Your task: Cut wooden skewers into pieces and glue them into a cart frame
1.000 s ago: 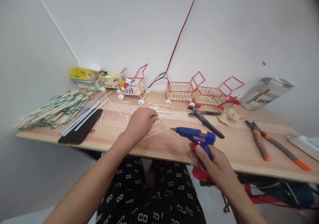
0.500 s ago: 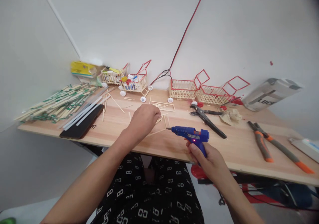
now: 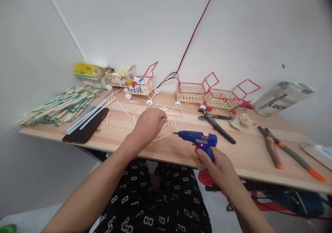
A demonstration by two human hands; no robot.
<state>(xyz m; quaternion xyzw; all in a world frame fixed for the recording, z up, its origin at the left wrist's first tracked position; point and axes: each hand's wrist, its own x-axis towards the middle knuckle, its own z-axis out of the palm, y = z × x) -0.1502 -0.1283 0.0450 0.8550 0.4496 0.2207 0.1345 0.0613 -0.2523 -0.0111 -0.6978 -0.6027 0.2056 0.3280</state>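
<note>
Currently, right hand (image 3: 215, 160) grips gun (image 3: 198, 138); a jolt could displace the stick (image 3: 163, 137) near its tip (image 3: 176, 133). Left hand (image 3: 151, 123) is curled, grip indeterminable.

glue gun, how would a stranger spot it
Start at the wooden table, then find the right hand by its front edge. In that grip is the glue gun, nozzle pointing left. Unlike the black tool beyond, it's blue with a red light.
</note>
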